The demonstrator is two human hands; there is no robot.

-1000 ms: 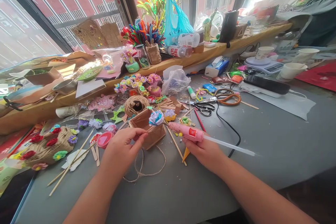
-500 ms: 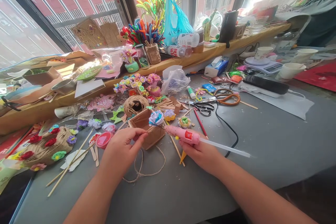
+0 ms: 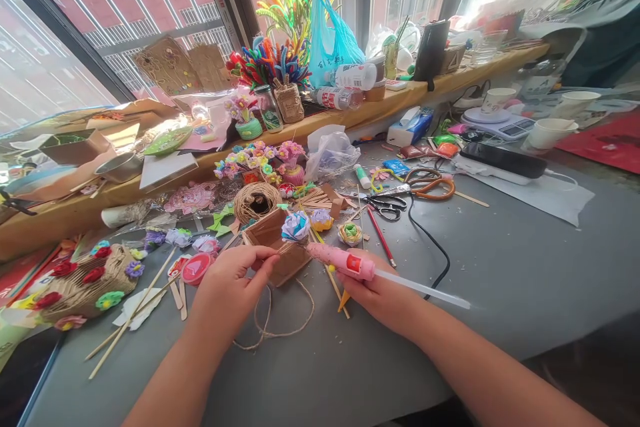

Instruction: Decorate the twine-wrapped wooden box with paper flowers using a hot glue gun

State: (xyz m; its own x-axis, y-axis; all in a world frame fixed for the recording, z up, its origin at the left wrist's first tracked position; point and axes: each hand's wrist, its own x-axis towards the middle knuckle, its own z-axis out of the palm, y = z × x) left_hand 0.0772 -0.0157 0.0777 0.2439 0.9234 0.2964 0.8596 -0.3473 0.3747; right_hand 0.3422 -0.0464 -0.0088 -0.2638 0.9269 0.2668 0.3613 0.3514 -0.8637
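My left hand (image 3: 245,277) is closed in a pinch on a strand of twine (image 3: 285,333), which hangs in a loose loop on the table below. Just beyond the fingertips stands an open brown box (image 3: 287,263). My right hand (image 3: 373,287) grips a pink hot glue gun (image 3: 345,260), its nozzle pointing left at the box's near edge. From the gun's back end sticks a long clear glue stick (image 3: 425,288). A blue and white paper flower (image 3: 296,226) appears at the box's right rim; whether it is attached I cannot tell.
Behind the box sits a twine roll (image 3: 257,201). Scissors (image 3: 430,185), a red pencil (image 3: 381,237) and a black cable (image 3: 440,240) lie to the right. On the left are wooden skewers (image 3: 133,313), a red-lidded tub (image 3: 197,269) and a flower-covered twine piece (image 3: 90,283).
The glue gun and my right hand have shifted slightly left, with the nozzle closer to the box's edge. My left hand keeps its pinch in nearly the same place.
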